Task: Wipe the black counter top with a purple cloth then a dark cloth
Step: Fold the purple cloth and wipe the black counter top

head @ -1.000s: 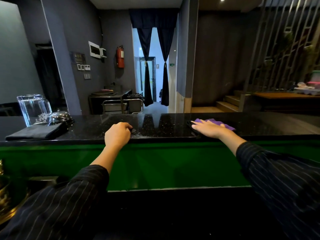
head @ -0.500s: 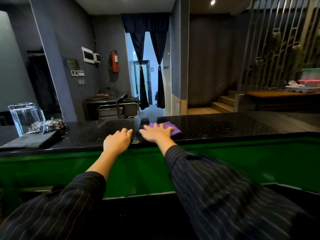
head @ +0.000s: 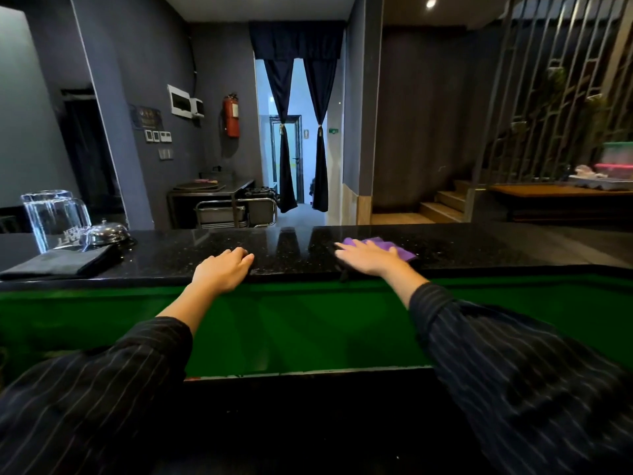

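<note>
Head view: the right hand (head: 371, 259) lies flat on the purple cloth (head: 401, 251), fingers (head: 347, 250) straight and slightly spread, pressing it onto the black table (head: 164, 259) at about 1 o'clock from the person. The cloth shows beyond the hand on its 12 and 3 o'clock sides. The left hand (head: 222, 273) rests on the table's near edge at about 11 o'clock, fingers loosely bent, holding nothing, apart from the right hand. A folded dark cloth (head: 56, 264) lies on the table at 10 o'clock, with a clear glass jug (head: 54, 219) and a metal dome bell (head: 107, 233) just behind it.
</note>
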{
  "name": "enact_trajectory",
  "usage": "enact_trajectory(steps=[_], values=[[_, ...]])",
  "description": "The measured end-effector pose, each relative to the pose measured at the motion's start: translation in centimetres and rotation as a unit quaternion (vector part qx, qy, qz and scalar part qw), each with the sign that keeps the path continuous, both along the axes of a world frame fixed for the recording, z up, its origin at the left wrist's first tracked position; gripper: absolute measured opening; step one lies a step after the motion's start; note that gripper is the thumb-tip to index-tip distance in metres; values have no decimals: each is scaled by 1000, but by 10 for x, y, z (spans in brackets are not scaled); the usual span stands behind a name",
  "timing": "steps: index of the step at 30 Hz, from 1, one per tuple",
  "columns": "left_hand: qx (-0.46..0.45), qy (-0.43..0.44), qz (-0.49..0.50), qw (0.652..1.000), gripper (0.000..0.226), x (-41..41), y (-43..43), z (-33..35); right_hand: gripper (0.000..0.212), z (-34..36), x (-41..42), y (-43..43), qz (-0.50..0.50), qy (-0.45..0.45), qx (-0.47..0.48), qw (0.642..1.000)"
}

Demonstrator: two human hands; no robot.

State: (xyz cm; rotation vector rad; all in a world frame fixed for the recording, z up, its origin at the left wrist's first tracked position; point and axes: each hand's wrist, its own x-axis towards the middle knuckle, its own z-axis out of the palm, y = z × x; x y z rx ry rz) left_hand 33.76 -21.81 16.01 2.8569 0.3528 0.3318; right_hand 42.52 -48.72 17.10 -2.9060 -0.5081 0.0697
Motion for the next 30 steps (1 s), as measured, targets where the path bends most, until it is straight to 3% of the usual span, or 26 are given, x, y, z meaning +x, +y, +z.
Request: enact_trajectory(steps=[5,11,22,26,30], values=[[5,4,7,1000,50,3,-1,1,58,4,18,-75,-105,26,12,994],[34,13,-2,999,49,4,-10,2,62,3,38,-52,-152,30,-21,988],[62,25,-7,998,43,-1,-10,5,60,-4,-4,128,80,-8,-23,997],[39,34,-8,999,44,2,-5,3,59,-6,-13,106,123,2,-25,992],[-8,25,5,1000,48,6,-1,3,59,-2,3,32,79,11,-8,997]])
